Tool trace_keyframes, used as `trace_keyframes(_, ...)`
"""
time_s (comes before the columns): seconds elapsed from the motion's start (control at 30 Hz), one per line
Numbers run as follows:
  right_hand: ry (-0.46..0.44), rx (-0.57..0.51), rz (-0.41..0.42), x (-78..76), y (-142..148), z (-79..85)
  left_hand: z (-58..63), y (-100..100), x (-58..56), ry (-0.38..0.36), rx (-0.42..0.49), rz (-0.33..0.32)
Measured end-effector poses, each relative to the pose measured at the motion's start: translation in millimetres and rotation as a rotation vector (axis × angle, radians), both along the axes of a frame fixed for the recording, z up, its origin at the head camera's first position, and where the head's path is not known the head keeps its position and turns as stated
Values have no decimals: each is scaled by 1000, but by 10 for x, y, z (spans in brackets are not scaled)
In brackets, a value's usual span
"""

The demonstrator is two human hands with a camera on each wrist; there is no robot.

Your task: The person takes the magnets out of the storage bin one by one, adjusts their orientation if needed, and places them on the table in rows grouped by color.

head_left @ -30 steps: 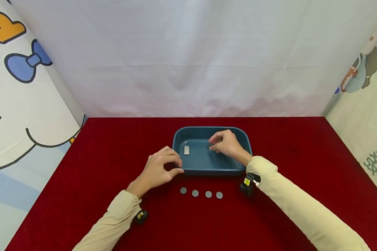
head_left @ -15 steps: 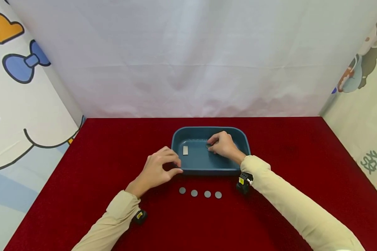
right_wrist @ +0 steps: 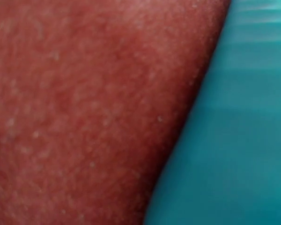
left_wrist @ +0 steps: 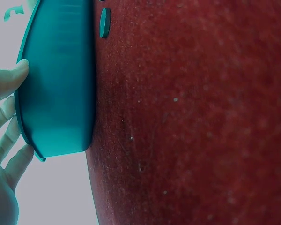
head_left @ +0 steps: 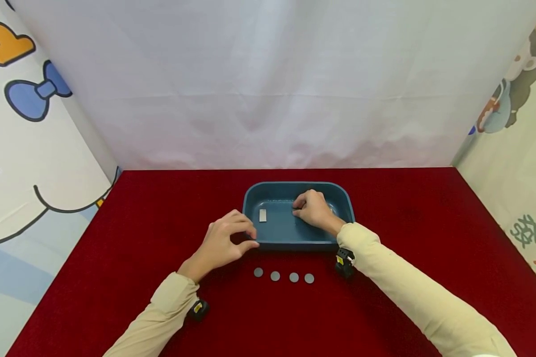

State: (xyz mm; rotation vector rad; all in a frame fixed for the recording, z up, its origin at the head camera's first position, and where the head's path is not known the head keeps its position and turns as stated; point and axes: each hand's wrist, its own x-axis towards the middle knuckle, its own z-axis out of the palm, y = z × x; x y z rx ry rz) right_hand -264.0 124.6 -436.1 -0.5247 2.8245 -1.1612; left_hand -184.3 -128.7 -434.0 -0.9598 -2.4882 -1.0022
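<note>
A blue rectangular tray (head_left: 274, 233) lies on the red cloth. My left hand (head_left: 223, 240) holds its near left corner, the thumb (left_wrist: 11, 79) and fingers at the rim in the left wrist view. My right hand (head_left: 314, 208) reaches down inside the tray, thumb and fingertips brought together low over its floor. A small grey disc showed at these fingertips half a second ago; the hand now covers it. A pale rectangular piece (head_left: 262, 215) lies in the tray's left part. The right wrist view shows only cloth and the tray's outer wall (right_wrist: 243, 140).
Several grey discs (head_left: 275, 276) lie in a row on the red cloth (head_left: 161, 208) in front of the tray. A white curtain (head_left: 268, 89) hangs behind the table, and printed cloths stand at both sides.
My right hand has lowered slightly inside the tray and its fingertips have drawn together over the grey disc. My left hand has stayed at the tray corner.
</note>
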Motion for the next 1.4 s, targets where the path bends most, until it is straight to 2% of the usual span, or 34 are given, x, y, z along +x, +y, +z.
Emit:
trace_keyframes(0.37,22,-1,35,2,0,-16,-3,-1,8,8,-4,8)
trace_keyframes(0.73,53,52,94,23,0,84,-9,-3,3,14,3,11)
trace_keyframes(0.83,9,43,105,26,13,100,-9,-2,2,15,4,11)
trace_keyframes(1.03,-162,-44,67,53,69,144,-18,0,2,9,8,3)
trace_keyframes(1.4,-311,-199,1,55,231,238,-14,4,6,7,2,15)
